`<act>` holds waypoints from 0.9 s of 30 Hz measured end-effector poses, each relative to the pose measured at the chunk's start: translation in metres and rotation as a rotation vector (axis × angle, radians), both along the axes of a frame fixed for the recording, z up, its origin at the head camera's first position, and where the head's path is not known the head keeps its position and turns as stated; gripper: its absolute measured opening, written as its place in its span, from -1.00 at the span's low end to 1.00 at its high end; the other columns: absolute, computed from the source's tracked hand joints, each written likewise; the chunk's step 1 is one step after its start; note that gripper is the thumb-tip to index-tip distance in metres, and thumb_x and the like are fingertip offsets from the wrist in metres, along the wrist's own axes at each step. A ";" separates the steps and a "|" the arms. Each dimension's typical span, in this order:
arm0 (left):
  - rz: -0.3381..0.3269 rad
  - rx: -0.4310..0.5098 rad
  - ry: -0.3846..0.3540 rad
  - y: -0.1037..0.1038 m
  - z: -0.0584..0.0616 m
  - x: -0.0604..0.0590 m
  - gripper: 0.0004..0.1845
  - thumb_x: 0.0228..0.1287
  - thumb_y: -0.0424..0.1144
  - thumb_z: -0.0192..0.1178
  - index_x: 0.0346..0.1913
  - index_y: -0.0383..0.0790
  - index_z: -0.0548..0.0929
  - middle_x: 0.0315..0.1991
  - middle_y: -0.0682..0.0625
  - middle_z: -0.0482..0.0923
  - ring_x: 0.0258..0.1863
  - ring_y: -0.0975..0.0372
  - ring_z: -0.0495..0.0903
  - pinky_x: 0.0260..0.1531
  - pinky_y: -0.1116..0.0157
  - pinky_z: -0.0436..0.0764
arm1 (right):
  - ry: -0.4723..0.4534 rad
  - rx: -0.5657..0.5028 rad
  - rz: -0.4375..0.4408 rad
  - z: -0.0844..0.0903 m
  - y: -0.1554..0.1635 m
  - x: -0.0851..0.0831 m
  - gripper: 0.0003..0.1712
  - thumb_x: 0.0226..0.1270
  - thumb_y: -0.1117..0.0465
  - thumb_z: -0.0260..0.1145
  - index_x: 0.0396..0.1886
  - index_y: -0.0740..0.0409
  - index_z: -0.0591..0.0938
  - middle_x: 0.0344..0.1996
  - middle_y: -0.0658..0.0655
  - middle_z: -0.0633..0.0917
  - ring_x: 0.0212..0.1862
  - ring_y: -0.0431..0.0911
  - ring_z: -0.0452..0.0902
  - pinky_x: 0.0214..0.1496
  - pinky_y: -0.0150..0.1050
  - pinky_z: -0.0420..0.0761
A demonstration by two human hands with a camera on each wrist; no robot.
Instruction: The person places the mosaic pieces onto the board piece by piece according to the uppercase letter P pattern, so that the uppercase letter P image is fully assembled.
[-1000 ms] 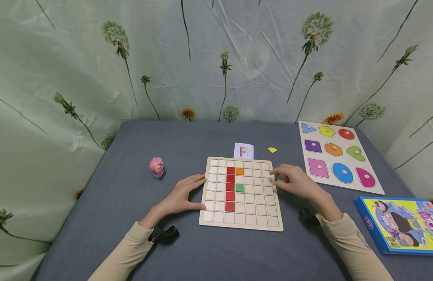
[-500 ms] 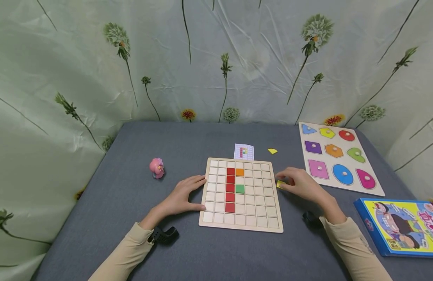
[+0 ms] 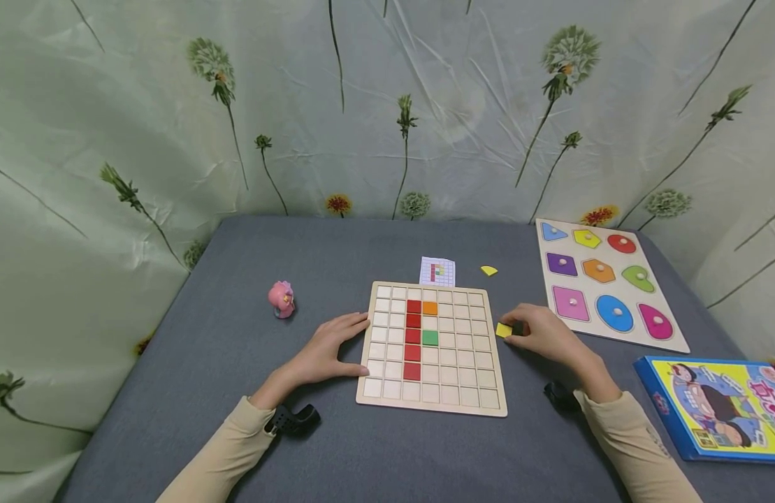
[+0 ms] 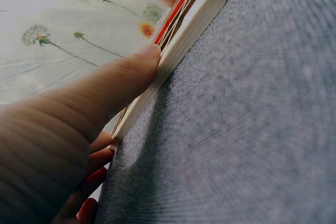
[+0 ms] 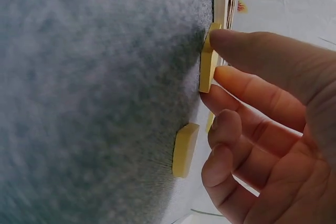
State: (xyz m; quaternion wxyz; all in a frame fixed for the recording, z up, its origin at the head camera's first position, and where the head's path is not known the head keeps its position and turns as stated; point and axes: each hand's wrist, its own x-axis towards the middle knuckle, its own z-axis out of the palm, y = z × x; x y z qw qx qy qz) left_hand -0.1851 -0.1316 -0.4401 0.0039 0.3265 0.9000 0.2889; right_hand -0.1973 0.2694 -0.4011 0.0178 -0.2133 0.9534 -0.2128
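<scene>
Your right hand [image 3: 551, 334] pinching a small yellow square tile [image 3: 504, 330] beside the wooden grid board [image 3: 475, 391], your left hand [image 3: 327, 349] spread, steadying its edge.

We see a pale wooden grid board [image 3: 430, 347] holding red, orange and green tiles, a yellow tile [image 3: 503, 330] at its right, a grey tablecloth [image 3: 236, 419], a pink toy [image 3: 280, 299] left, and a green flowered backdrop [image 3: 173, 105].
</scene>
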 end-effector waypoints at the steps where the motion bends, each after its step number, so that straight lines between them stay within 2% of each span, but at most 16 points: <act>1: 0.000 0.000 0.000 0.000 0.000 0.000 -0.10 -0.12 0.02 0.43 0.31 -0.31 0.37 0.36 -0.17 0.32 0.38 -0.07 0.25 0.25 -0.16 0.22 | -0.001 0.001 -0.002 -0.001 0.000 0.000 -0.73 0.05 0.27 0.41 -0.21 0.23 0.70 -0.39 0.06 0.66 -0.46 -0.23 0.37 -0.45 -0.45 0.35; 16: -0.003 -0.004 0.007 -0.001 -0.002 -0.001 -0.10 -0.12 0.04 0.42 0.31 -0.29 0.37 0.36 -0.16 0.32 0.38 -0.06 0.26 0.25 -0.15 0.22 | 0.017 0.055 -0.013 -0.001 -0.002 -0.004 -0.77 0.00 0.27 0.42 -0.29 0.24 0.71 -0.43 0.07 0.67 -0.46 -0.24 0.38 -0.45 -0.42 0.36; 27: 0.003 -0.006 0.003 -0.001 -0.002 -0.001 -0.09 -0.13 0.04 0.43 0.32 -0.29 0.37 0.36 -0.16 0.32 0.38 -0.06 0.25 0.26 -0.15 0.22 | 0.046 0.053 -0.025 0.002 -0.004 -0.004 -0.78 -0.01 0.27 0.43 -0.30 0.24 0.71 -0.45 0.07 0.65 -0.48 -0.24 0.35 -0.47 -0.42 0.33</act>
